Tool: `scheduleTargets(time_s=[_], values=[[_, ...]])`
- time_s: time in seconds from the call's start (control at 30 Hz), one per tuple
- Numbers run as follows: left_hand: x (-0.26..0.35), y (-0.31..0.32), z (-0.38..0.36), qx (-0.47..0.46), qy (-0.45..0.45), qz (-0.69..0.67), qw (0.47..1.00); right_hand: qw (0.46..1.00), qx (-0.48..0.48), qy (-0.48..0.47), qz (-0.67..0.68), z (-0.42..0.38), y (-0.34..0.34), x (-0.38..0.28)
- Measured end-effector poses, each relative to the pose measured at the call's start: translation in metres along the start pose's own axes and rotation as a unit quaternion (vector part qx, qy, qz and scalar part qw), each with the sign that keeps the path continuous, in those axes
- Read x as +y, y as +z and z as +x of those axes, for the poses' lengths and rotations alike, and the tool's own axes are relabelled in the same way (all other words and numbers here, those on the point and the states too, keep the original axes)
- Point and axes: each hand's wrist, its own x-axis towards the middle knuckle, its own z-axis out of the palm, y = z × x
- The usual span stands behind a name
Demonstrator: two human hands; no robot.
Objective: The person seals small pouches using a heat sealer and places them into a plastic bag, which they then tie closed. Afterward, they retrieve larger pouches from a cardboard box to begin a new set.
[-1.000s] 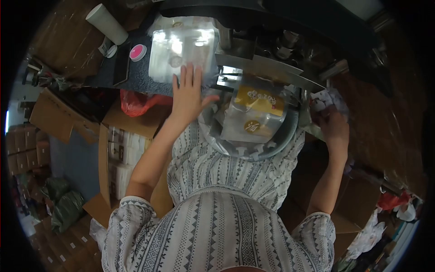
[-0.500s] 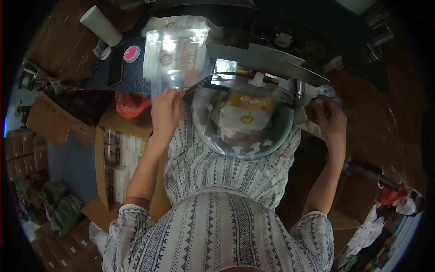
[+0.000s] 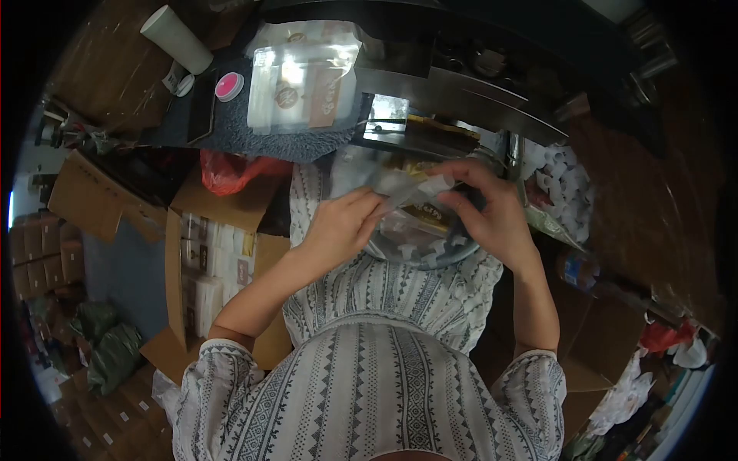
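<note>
Over the basin on my lap, my left hand point(image 3: 344, 223) pinches the edge of a translucent plastic pouch point(image 3: 398, 190). My right hand point(image 3: 496, 219) has thumb and fingers closed on a small white plastic spout point(image 3: 437, 184), held right at the pouch's edge. Beneath both hands is the clear-lined round basin point(image 3: 442, 263), holding printed pouches point(image 3: 424, 217) and several white spouts along its near side. To the right of my right hand, an open bag of white spouts point(image 3: 560, 184) lies on its side.
A stack of printed pouches point(image 3: 304, 81) lies on a grey fluffy cloth point(image 3: 296, 146). Left of it are a pink-topped round tin point(image 3: 229, 87), a phone point(image 3: 202, 107) and a white cup point(image 3: 177, 40). A metal machine edge point(image 3: 469, 96) runs ahead. An open carton point(image 3: 175, 280) of packed pouches stands at left.
My left hand has brought a pouch from the stack toward me, over the basin. My right hand has come from the spout bag to meet it, holding a spout.
</note>
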Motion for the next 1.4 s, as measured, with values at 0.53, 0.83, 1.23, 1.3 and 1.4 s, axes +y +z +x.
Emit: scheduleTargets(time_s=[0.53,0.83,1.23,1.3,1.4], values=[[-0.041,0.014,0.067,0.184,-0.127,-0.084,0.971,0.897,0.204,0.181,-0.347,-0.009,-0.058,0.072],[-0.084,-0.012,0.003,0.09,-0.08,0.098,0.988,0.958,0.199,0.146,-0.147,-0.036,-0.063,0.046],[-0.091,-0.032,-0.012,0.113,-0.08,0.189,0.972,0.987,0.138,0.071,0.051,-0.019,-0.027,-0.001],[-0.062,-0.027,-0.015,0.133,-0.126,0.124,0.975,0.991,0.114,0.051,0.04,-0.009,-0.01,-0.009],[-0.016,-0.028,-0.01,0.173,-0.075,0.104,0.976,0.974,0.111,-0.126,-0.153,0.01,0.013,-0.017]])
